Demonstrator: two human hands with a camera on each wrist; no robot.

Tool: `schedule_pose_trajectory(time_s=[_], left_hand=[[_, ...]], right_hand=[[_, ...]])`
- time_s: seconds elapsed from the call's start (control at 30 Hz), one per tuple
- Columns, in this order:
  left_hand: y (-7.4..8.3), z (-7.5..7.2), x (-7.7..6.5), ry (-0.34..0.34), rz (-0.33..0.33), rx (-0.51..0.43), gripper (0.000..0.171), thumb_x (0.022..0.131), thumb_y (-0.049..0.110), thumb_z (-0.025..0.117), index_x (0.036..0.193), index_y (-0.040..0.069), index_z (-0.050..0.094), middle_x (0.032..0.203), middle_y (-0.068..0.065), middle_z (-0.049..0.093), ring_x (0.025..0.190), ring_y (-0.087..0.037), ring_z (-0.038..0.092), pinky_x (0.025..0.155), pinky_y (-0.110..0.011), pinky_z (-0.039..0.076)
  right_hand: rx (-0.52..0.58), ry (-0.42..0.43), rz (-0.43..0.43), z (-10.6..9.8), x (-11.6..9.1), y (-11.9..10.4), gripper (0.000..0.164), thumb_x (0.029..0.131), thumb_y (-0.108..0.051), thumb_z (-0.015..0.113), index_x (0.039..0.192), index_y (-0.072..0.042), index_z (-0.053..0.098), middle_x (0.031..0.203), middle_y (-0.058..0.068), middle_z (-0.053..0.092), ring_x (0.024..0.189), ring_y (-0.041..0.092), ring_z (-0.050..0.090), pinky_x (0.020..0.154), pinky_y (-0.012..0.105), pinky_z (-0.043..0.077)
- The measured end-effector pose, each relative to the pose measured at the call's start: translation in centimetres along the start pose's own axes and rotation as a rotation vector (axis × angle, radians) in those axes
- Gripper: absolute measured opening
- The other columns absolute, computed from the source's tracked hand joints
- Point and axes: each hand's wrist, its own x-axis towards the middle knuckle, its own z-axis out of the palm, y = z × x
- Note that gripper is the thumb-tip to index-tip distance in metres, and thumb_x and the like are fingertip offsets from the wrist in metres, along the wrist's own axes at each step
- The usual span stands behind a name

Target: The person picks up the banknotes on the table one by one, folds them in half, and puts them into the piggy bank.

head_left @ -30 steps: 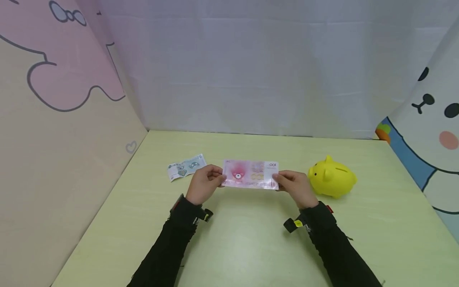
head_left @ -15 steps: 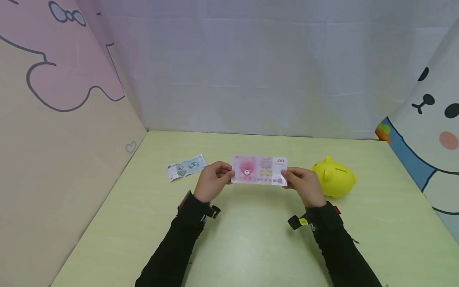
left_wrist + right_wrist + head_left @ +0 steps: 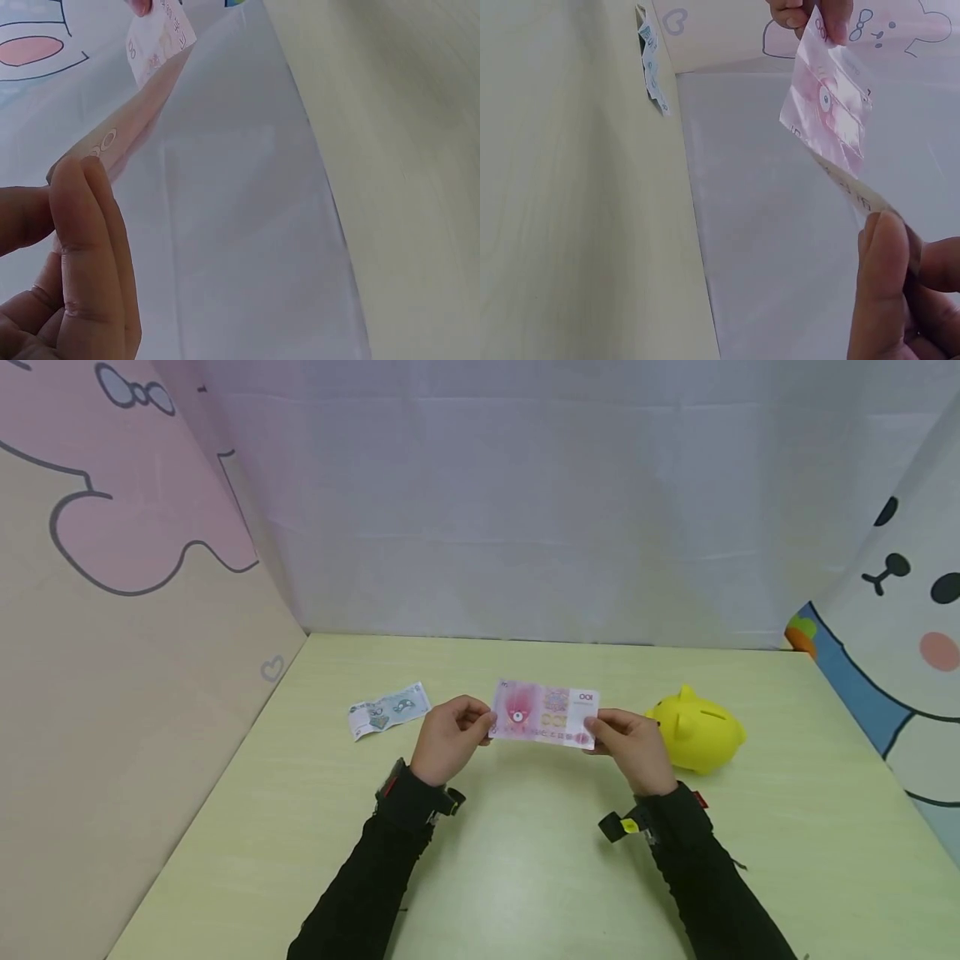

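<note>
A pink play banknote (image 3: 545,713) marked 100 is stretched between both hands above the table. My left hand (image 3: 450,741) pinches one short end between thumb and fingers, as the left wrist view also shows. At the opposite end, my right hand (image 3: 634,749) grips the note the same way. In the right wrist view the pink banknote (image 3: 829,105) bends along its length, with faint creases across it. Close behind the right hand stands a yellow piggy bank (image 3: 697,732) with a slot on top; the hand partly covers its snout side.
A crumpled bluish-green banknote (image 3: 388,712) lies on the pale table (image 3: 517,877), left of the left hand. White cloth (image 3: 480,510) hangs along the back edge, with cartoon-printed panels on both sides.
Both hands have shifted right and slightly away with the pink banknote, mostly in the first half second. Lately the hands have come a little closer together, and the note looks more bent.
</note>
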Motion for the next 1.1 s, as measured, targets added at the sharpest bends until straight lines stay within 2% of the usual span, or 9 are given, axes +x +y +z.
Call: schedule_pose_trajectory(time_s=[0.23,0.43,0.7,1.1], left_hand=[[0.4,0.1,-0.3,0.0,0.005,-0.003,0.009,0.093,0.01,0.066,0.096,0.002,0.069,0.085,-0.018,0.069,0.066,-0.013,0.064,0.067,-0.029,0.057],[0.9,0.2,-0.6,0.005,0.009,-0.015,0.009,0.093,0.008,0.066,0.097,0.001,0.069,0.086,-0.019,0.069,0.067,-0.016,0.065,0.068,-0.033,0.059],[1.2,0.6,-0.9,0.015,0.045,0.006,0.011,0.093,0.01,0.067,0.1,0.002,0.07,0.087,-0.012,0.069,0.072,-0.015,0.066,0.068,-0.025,0.056],[1.8,2.0,-1.7,0.042,0.186,0.12,0.01,0.093,0.01,0.065,0.098,0.002,0.07,0.089,-0.009,0.071,0.078,-0.016,0.064,0.072,-0.023,0.056]], right_hand=[[-0.005,-0.021,-0.005,0.3,0.0,0.1,0.039,0.099,-0.018,0.06,0.13,0.006,0.059,0.113,0.014,0.069,0.08,0.007,0.069,0.077,0.026,0.059],[0.003,-0.028,-0.013,0.6,0.0,0.1,0.039,0.099,-0.017,0.059,0.13,0.006,0.059,0.115,0.016,0.068,0.08,0.007,0.068,0.078,0.028,0.059],[0.017,-0.039,-0.027,1.1,0.0,0.3,0.038,0.099,-0.015,0.059,0.13,0.005,0.059,0.117,0.02,0.068,0.08,0.008,0.07,0.077,0.03,0.059],[0.032,-0.055,-0.015,1.7,-0.3,0.2,0.038,0.098,-0.015,0.06,0.131,0.004,0.058,0.117,0.021,0.069,0.081,0.009,0.07,0.078,0.029,0.059]])
